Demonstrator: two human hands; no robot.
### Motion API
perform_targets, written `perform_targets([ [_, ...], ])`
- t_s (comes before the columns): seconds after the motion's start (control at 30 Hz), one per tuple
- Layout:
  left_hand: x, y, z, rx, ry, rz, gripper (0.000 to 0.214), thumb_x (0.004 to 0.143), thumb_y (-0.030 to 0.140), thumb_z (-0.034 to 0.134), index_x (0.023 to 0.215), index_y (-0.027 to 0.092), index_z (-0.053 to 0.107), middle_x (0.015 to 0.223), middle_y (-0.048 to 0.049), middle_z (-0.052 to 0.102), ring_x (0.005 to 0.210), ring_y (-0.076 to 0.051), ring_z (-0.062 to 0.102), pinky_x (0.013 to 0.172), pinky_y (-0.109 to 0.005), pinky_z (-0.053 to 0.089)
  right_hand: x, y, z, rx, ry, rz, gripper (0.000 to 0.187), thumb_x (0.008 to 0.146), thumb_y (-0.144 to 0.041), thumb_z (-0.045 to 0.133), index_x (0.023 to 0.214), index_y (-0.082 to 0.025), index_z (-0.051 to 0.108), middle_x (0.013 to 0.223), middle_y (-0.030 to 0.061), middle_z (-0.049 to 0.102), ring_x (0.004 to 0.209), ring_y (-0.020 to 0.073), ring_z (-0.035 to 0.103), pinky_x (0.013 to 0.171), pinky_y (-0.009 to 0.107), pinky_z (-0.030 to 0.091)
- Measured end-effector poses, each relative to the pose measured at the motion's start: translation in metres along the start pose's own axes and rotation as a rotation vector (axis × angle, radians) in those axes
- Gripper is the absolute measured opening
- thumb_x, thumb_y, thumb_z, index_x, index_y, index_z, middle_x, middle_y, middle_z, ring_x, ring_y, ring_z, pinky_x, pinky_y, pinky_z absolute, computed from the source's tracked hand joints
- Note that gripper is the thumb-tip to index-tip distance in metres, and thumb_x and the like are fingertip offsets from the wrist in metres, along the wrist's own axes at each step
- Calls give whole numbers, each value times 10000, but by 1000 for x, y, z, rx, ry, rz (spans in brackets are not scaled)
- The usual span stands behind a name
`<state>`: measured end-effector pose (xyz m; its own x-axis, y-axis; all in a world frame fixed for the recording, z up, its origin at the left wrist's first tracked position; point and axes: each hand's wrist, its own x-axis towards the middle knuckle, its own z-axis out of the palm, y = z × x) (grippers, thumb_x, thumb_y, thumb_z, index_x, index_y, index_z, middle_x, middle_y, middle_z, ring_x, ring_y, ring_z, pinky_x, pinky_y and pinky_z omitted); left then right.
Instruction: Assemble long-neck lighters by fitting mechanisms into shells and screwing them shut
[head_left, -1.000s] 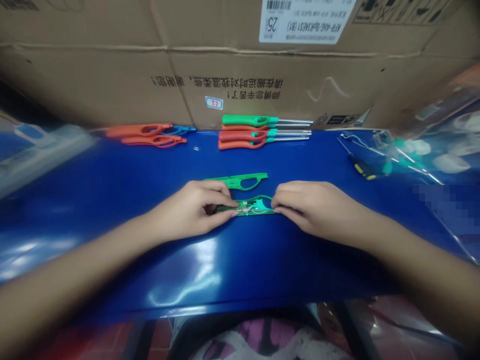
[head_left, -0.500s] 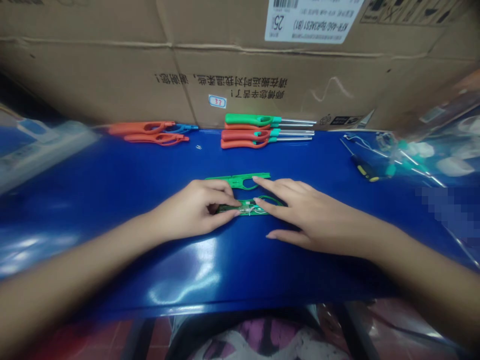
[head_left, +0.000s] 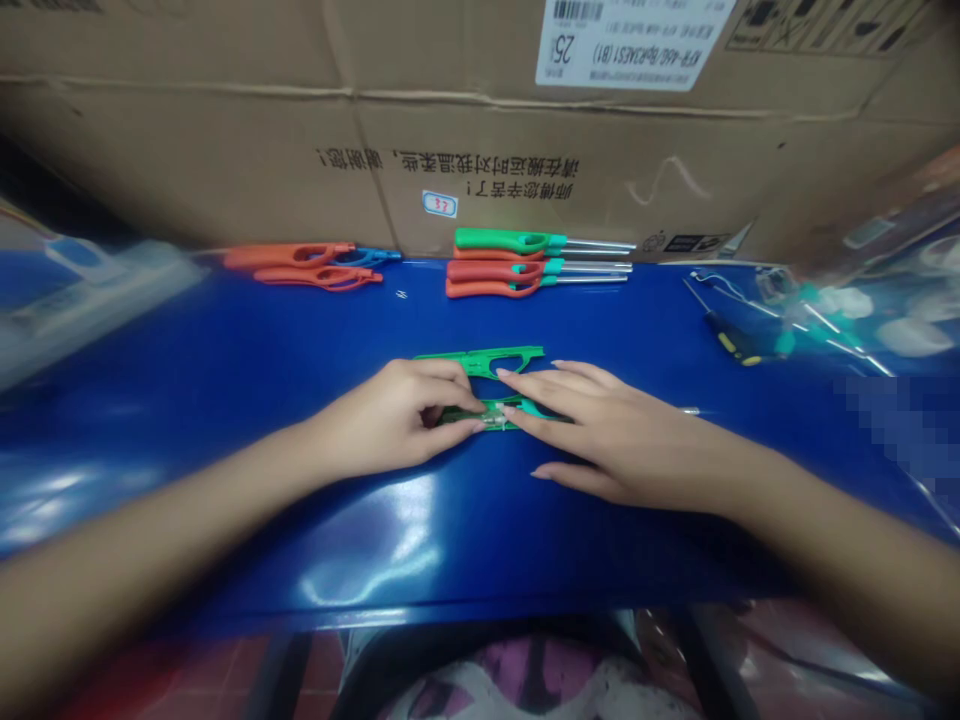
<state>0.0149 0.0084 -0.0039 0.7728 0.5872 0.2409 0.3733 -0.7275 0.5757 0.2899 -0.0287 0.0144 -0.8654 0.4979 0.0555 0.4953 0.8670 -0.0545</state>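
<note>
My left hand [head_left: 416, 415] is closed on the near green lighter shell half [head_left: 491, 420], pinching its left end. Small inner parts, among them a clear piece, lie in that half. My right hand [head_left: 600, 430] is spread over the half's right end, its fingertips on or just above the parts. Beneath its fingers shows a teal collar [head_left: 534, 408], and a metal tube tip [head_left: 690, 411] sticks out beyond the hand. Just behind lies the other green shell half [head_left: 480, 360], with a loop-shaped opening; my right index fingertip is close to its near edge.
Red and green lighters [head_left: 499, 270] with metal tubes lie by the cardboard box [head_left: 262, 140]. Orange and blue shells [head_left: 300, 262] are to their left. On the right are a screwdriver [head_left: 727, 335] and a plastic bag [head_left: 885, 310] of parts. A pale container [head_left: 90, 300] stands left.
A teal collar and metal tube tip now show at my right hand, over the near shell's right end. My right fingers have shifted slightly left; my left hand keeps its hold.
</note>
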Motion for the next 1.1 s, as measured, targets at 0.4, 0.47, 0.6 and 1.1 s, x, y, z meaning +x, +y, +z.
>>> perform_targets([
  [0.4,3,4,-1,17,-19,-24,112,932,240,633,958,160,707,845,-30,646,654,-102,559,608,-219,452,-2,-1,2,86,-24,22,566,1007,-405,520,1504,-140,461,1621,177,338,1442,322,415,1172,542,365],
  [0.47,4,5,0,24,-17,-20,113,931,244,631,958,160,702,825,-29,641,651,-107,555,600,-219,447,-2,-2,3,106,-8,26,569,997,-397,541,1499,-139,467,1614,182,350,1438,325,421,1169,546,366],
  [0.6,4,4,0,35,-23,-22,117,935,251,620,953,158,689,793,-28,636,650,-116,548,592,-223,435,-1,-3,5,90,-4,27,557,1000,-391,534,1491,-134,476,1611,186,352,1437,322,425,1171,547,364],
  [1.1,3,5,0,57,-15,-19,109,926,248,616,955,166,682,806,-21,642,648,-114,560,595,-222,452,-1,-1,2,70,28,51,539,1003,-405,525,1483,-162,489,1593,159,400,1440,304,425,1189,566,324],
])
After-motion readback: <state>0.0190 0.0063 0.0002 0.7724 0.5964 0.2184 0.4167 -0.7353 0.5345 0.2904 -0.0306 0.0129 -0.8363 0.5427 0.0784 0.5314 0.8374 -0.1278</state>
